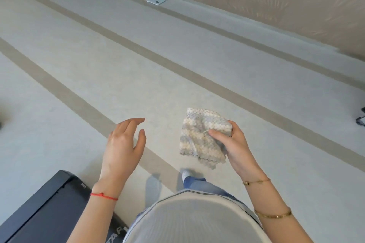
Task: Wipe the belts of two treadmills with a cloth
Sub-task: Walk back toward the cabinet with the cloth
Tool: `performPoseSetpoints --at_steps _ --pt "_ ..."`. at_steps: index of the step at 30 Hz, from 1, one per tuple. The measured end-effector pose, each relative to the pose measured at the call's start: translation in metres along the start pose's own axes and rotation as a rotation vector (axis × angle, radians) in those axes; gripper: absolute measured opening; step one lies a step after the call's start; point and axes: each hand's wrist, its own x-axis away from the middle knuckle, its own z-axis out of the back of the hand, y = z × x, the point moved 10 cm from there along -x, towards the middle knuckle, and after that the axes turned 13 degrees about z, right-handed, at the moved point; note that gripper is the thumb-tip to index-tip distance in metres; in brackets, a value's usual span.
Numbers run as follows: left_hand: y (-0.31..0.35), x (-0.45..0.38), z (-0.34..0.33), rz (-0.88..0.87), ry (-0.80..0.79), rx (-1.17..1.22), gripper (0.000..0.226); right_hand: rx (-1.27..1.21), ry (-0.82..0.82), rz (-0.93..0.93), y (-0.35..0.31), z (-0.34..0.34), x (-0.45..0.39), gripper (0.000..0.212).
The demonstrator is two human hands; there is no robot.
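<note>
Loosely, right hand (pixel 235 144) pinches nubby crumpled cloth (pixel 203 136); left hand (pixel 124 142) hangs relaxed, fingers uncurled.

Bright, even daylight across the pale floor (pixel 138 61), soft shadow pooling just ahead of the person's shoe (pixel 186 173); wall (pixel 276 2) at upper right smeared with motion blur, and wide-angle bending curves the floor stripes toward the edges
</note>
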Motion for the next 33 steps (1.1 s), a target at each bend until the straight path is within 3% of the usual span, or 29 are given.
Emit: performPoseSetpoints --at_steps 15,25,33 --pt "-0.018 -0.263 -0.022 0.257 0.126 -0.021 0.029 0.054 -0.266 -0.078 -0.029 -0.152 -0.311 0.043" --pt "-0.026 -0.52 -0.012 0.19 0.159 -0.043 0.029 0.044 -0.311 -0.01 -0.077 -0.296 -0.536 0.041" --pt "-0.028 -0.696 -0.023 0.139 0.118 -0.071 0.028 0.005 -0.26 -0.052 -0.079 -0.364 -0.679 0.04"
